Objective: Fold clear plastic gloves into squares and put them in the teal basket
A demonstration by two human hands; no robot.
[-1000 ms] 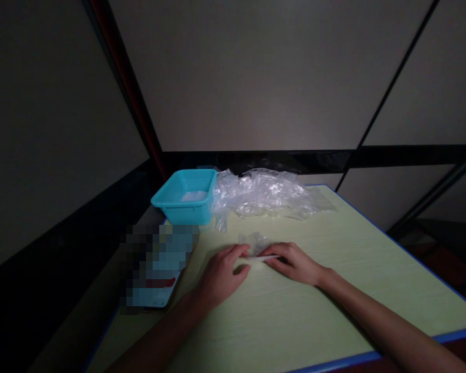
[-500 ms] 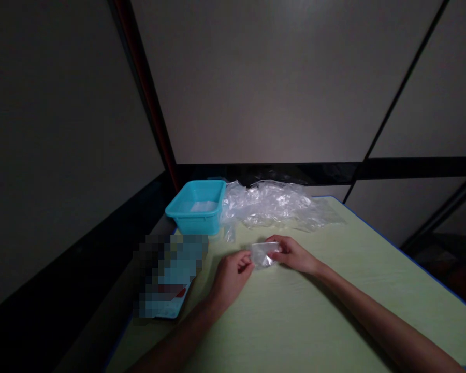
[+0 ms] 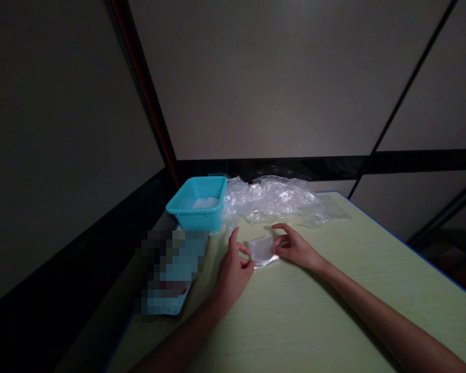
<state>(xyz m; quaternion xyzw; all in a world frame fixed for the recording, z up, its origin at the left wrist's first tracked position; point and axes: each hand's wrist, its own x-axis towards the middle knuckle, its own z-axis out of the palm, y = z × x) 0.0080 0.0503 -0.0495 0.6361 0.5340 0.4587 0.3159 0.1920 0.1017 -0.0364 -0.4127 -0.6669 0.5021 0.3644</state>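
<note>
A small folded clear plastic bag [image 3: 263,250] is held low over the table, between my two hands. My right hand [image 3: 293,249] pinches its right edge with the thumb and a curled finger, while the index finger sticks out above. At the left edge is my left hand [image 3: 235,267], its index finger raised and its thumb and other fingers apart. The left thumb and a fingertip are close to the bag's edge; whether they touch it is hard to tell.
Behind the hands lies a crumpled heap of clear plastic bags [image 3: 279,197]. A turquoise plastic basin [image 3: 196,219] with whitish contents stands at the back left. Nearer, a flat tray-like item [image 3: 174,305], mostly pixelated, lies on the pale green table [image 3: 295,321] by its left edge.
My left fingers have spread from a closed grip at the bag's left edge, the index finger rising. My right index finger has lifted too. The bag now looks flatter and squarer.
</note>
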